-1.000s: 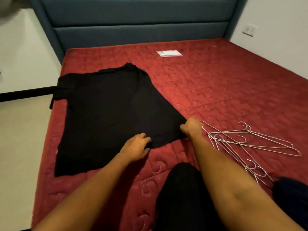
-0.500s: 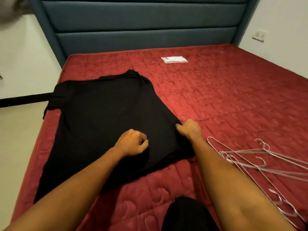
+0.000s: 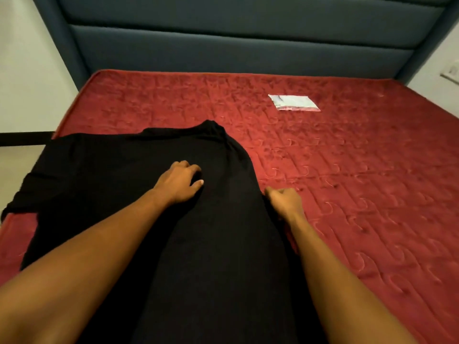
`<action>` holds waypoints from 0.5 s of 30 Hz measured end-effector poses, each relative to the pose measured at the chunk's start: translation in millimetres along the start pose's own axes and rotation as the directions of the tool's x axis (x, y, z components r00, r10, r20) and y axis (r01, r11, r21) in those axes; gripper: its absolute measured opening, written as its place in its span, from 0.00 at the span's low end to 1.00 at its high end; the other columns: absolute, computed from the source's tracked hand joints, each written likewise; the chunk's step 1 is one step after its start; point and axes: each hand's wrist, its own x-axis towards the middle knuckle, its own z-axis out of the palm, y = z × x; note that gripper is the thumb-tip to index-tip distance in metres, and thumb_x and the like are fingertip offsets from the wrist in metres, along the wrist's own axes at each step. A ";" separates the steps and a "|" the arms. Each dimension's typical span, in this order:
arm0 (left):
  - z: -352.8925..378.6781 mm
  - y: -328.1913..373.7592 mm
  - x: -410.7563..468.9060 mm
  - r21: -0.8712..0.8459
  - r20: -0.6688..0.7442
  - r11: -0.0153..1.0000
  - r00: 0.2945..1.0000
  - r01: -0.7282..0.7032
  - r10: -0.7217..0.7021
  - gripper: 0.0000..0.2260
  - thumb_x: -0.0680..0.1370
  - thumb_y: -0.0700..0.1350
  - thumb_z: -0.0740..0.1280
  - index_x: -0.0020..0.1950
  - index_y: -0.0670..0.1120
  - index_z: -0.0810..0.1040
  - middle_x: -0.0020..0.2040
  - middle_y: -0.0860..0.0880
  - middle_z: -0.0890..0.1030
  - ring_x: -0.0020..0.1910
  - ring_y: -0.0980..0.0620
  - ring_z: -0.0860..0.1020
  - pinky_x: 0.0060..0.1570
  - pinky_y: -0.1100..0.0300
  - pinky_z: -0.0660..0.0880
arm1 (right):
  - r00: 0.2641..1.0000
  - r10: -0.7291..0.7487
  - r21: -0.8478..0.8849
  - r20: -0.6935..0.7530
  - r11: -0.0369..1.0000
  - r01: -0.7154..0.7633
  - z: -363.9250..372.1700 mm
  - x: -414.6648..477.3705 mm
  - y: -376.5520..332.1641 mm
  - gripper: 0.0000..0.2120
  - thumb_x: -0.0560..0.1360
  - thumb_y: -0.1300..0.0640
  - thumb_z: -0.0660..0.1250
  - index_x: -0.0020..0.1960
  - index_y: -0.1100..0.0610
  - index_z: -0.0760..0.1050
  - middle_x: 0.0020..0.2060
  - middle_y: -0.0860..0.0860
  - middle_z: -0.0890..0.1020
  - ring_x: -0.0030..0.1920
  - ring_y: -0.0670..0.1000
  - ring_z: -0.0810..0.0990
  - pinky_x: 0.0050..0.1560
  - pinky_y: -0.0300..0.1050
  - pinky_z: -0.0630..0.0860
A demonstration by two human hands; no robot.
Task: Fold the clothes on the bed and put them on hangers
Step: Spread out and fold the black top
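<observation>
A black garment (image 3: 106, 175) is spread on the red bed (image 3: 360, 194), from the middle of the view out to 9 o'clock, where the bed's edge is reached; its narrow collar end is turned toward 12 o'clock. The cloth is judged to be light, soft and quite limp. No shape will be kept where it is unsupported, and some drag may be met on the quilted surface. Hold is best taken at hems and seams, at two points set well apart, so that a straight fold line can be carried over. Both forearms are stretched forward from 6 o'clock. The left hand (image 3: 180, 181) is laid knuckles-up on the garment's middle, fingers curled down into the cloth and thumb drawn in beside them, so a pinch of fabric appears to be grasped. The right hand (image 3: 284, 201) is set low at the garment's 3 o'clock edge, fingers curled round that edge. Whether the dark mass at 6 o'clock is garment or the person's own clothing cannot be told. A pale packet (image 3: 294, 103) lies well apart at 1 o'clock.
</observation>
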 end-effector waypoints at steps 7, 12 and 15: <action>-4.4 -6.2 62.4 0.172 0.021 0.985 1.000 -0.005 0.001 0.25 0.81 0.60 0.61 0.77 0.55 0.67 0.68 0.42 0.68 0.67 0.41 0.67 0.62 0.43 0.74 | 0.983 -0.141 0.060 0.116 0.989 0.134 40.8 68.9 -94.9 0.24 0.76 0.46 0.71 0.27 0.55 0.66 0.24 0.48 0.71 0.30 0.52 0.72 0.35 0.47 0.66; -1.4 -10.1 82.2 0.188 0.120 0.982 0.992 0.010 -0.033 0.29 0.81 0.65 0.56 0.81 0.59 0.56 0.74 0.41 0.62 0.70 0.38 0.64 0.62 0.38 0.72 | 0.981 0.110 0.258 -0.157 0.964 -0.067 47.8 87.9 -111.5 0.18 0.81 0.52 0.63 0.46 0.66 0.82 0.45 0.64 0.83 0.52 0.63 0.81 0.48 0.50 0.71; -2.2 -12.0 87.8 0.185 0.135 0.983 0.991 -0.007 -0.019 0.30 0.81 0.67 0.55 0.82 0.60 0.54 0.74 0.41 0.62 0.69 0.38 0.65 0.59 0.38 0.75 | 0.945 0.274 0.445 -0.181 0.879 -0.169 51.6 87.8 -98.7 0.20 0.80 0.50 0.61 0.51 0.67 0.82 0.53 0.65 0.83 0.56 0.64 0.80 0.55 0.55 0.74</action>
